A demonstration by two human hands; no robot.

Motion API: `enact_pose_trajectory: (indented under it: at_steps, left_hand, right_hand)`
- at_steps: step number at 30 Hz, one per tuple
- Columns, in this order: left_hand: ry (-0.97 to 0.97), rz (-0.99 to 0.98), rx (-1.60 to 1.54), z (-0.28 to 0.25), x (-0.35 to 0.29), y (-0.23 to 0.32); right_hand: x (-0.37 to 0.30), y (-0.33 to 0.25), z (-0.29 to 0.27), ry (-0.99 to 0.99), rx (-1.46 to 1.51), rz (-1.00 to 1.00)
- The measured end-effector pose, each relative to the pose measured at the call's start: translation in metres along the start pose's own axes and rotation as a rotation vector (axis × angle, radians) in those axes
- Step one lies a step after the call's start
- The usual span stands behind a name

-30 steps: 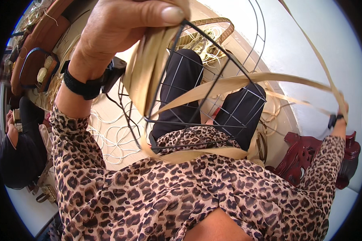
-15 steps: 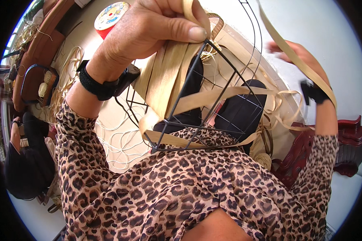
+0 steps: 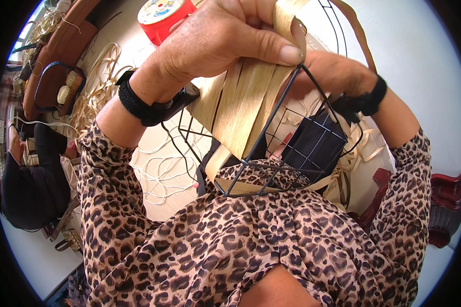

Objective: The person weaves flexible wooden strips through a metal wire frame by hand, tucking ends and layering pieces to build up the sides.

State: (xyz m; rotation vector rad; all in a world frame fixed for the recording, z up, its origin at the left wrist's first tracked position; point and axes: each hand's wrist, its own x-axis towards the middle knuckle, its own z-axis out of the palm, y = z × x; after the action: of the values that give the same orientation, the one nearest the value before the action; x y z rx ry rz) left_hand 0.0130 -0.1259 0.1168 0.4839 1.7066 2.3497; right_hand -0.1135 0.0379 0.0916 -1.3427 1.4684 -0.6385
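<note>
A black wire frame (image 3: pixel 271 116) sits tilted over my lap. Pale tan flat strips (image 3: pixel 241 102) lie side by side across its left face. My left hand (image 3: pixel 241 38) is closed at the frame's upper corner, its thumb pressing the strip against the wire. Behind that corner, to the right, is my right hand (image 3: pixel 338 74), reaching in at the frame's far side; its fingers are hidden by the frame and the left hand. A loose darker length of strip (image 3: pixel 361 33) arches above the right wrist. Another strip runs along the frame's lower edge near my body.
Beyond my left hand stands a round red container (image 3: pixel 164 20) with a patterned lid. White cords (image 3: pixel 164 179) and bundles of tan strips (image 3: pixel 100 84) lie on the floor at left. Another person's dark-clothed legs (image 3: pixel 41 174) show far left. Dark red carved furniture (image 3: pixel 443 204) is at right.
My right hand has swung inward from the far right to behind the frame's upper corner. The loose strip's trailing length moved with it. My left hand and the frame shifted slightly right.
</note>
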Motion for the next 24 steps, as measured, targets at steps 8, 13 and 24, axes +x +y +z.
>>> enact_pose_trajectory:
  at_steps: [8, 13, 24]
  left_hand:
    - [-0.001, 0.001, 0.029, -0.010, 0.002, 0.009]
    - [0.059, 0.045, 0.050, -0.024, -0.003, 0.013]
    - [0.126, 0.215, 0.131, -0.030, -0.015, 0.024]
  right_hand:
    - [-0.161, 0.074, -0.112, 1.080, -0.865, 0.152]
    - [-0.328, 0.121, -0.130, 1.361, -1.126, 0.693]
    - [-0.549, 0.176, 0.001, 1.271, -0.657, 1.440]
